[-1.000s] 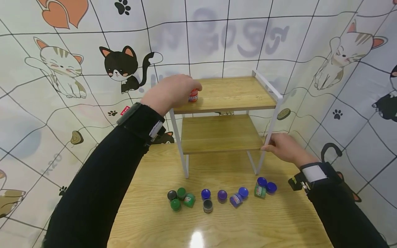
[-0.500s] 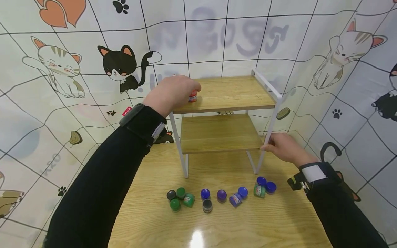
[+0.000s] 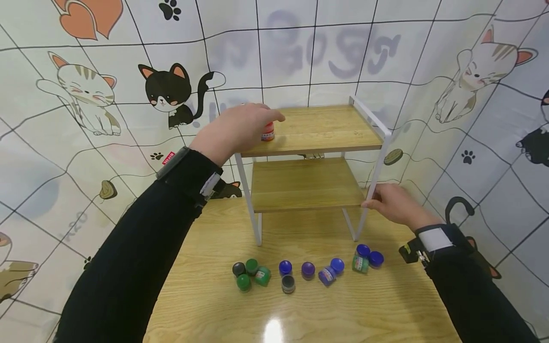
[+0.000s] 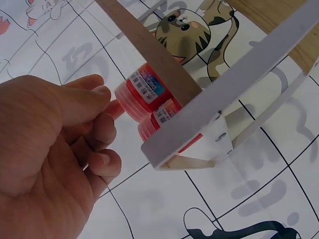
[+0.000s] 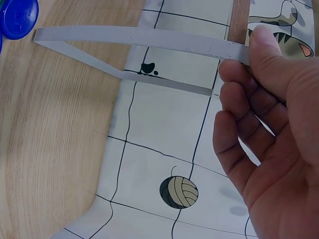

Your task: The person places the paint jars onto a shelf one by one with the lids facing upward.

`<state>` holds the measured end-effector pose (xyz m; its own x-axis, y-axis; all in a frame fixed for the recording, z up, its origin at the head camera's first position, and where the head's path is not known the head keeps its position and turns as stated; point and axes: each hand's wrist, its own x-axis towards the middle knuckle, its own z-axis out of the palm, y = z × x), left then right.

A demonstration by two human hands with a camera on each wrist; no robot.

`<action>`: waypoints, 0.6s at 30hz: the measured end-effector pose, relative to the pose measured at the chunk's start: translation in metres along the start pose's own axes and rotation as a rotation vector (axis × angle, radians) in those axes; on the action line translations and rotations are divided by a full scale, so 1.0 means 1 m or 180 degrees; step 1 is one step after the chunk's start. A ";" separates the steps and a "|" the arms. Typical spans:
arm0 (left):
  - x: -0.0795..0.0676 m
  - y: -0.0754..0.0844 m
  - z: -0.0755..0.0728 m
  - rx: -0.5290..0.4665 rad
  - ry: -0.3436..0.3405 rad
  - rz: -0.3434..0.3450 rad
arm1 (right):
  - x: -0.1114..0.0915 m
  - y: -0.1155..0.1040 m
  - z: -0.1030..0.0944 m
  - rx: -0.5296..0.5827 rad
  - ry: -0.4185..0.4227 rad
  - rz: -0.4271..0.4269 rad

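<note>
Behind the two-tier rack [image 3: 306, 186] spreads a cat-print backdrop [image 3: 283, 76], and under the rack runs a wooden table [image 3: 214, 314]! At the rack's right side, the right hand [image 3: 393, 205] pinches the white frame [image 3: 379, 159] between thumb and fingers; up at the rack's left end, the left hand [image 3: 238, 126] shows fingers loosely curled, thumb apart from a red jar [image 4: 144, 93], any fingertip touch impossible to tell! That jar sits beside a second red jar [image 4: 165, 112] on the rack's top board [image 3: 321, 128], while small jars [image 3: 308, 270] dot the space in front of the rack
</note>
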<state>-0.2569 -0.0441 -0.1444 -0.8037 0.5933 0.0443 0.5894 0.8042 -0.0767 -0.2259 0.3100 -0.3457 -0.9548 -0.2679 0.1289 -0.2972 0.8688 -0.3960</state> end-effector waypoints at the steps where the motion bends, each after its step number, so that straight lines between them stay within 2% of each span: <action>1: -0.002 0.001 0.000 -0.0052 0.0020 0.0042 | 0.000 0.000 0.000 0.0004 0.0002 -0.0006; 6: -0.011 0.011 0.004 -0.0282 0.0102 0.0307 | 0.000 0.000 0.000 0.0002 -0.0020 0.0037; 10: -0.018 0.020 0.012 -0.0313 0.0199 0.0528 | 0.000 -0.001 -0.001 -0.0006 -0.0029 0.0049; 13: -0.023 0.027 0.022 -0.0276 0.0280 0.0739 | 0.000 -0.001 -0.001 -0.0001 -0.0034 0.0045; 18: -0.032 0.033 0.041 -0.0249 0.0227 0.1019 | 0.001 -0.001 0.000 0.0005 -0.0020 0.0008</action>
<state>-0.2152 -0.0377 -0.1894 -0.5708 0.8150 0.1001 0.8176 0.5753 -0.0215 -0.2263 0.3092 -0.3453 -0.9556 -0.2683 0.1223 -0.2948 0.8689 -0.3977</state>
